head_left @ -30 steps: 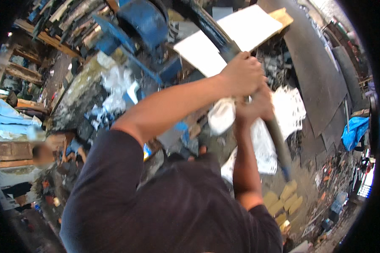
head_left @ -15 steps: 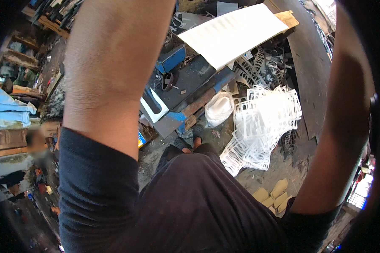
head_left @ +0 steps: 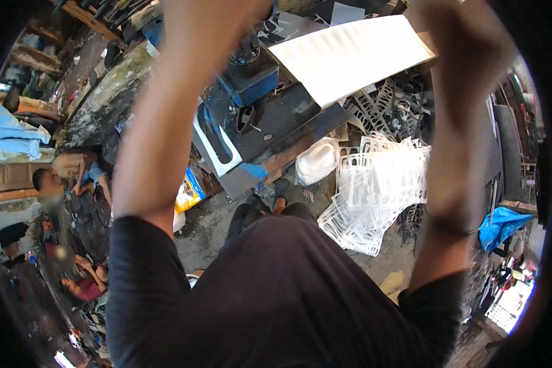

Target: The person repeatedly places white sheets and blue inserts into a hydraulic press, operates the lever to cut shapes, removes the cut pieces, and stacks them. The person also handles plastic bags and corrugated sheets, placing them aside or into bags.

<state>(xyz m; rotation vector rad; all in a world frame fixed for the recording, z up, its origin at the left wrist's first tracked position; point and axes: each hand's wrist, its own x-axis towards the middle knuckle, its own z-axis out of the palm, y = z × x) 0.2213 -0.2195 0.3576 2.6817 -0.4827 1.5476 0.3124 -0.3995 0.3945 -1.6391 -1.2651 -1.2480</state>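
Both my arms reach up to the top of the head view. My left hand (head_left: pixel 236 13) is blurred and partly cut off by the upper edge, above a blue metal stand (head_left: pixel 254 88) on the dark bench (head_left: pixel 288 113). Smeared by motion, my right hand (head_left: pixel 463 37) is beside the right end of a large white sheet (head_left: pixel 356 58); its fingers cannot be made out. On the bench's near left corner lies a white piece with a long slot cut out (head_left: pixel 218 144). A dark ring-shaped band (head_left: pixel 246 119) sits close to the stand.
Right of the bench is a heap of white cut-out sheets (head_left: pixel 383 184), with a white plastic bag (head_left: pixel 318 161) beside it. Dark scraps (head_left: pixel 383 104) lie behind. A yellow-and-blue package (head_left: pixel 190 190) stands at the bench's left. Two people (head_left: pixel 73 168) (head_left: pixel 92 283) sit at far left.
Both arms have drawn lower and inward, so the right hand has come into view. The head view has shifted a little, showing more of the blue stand and the people at left.
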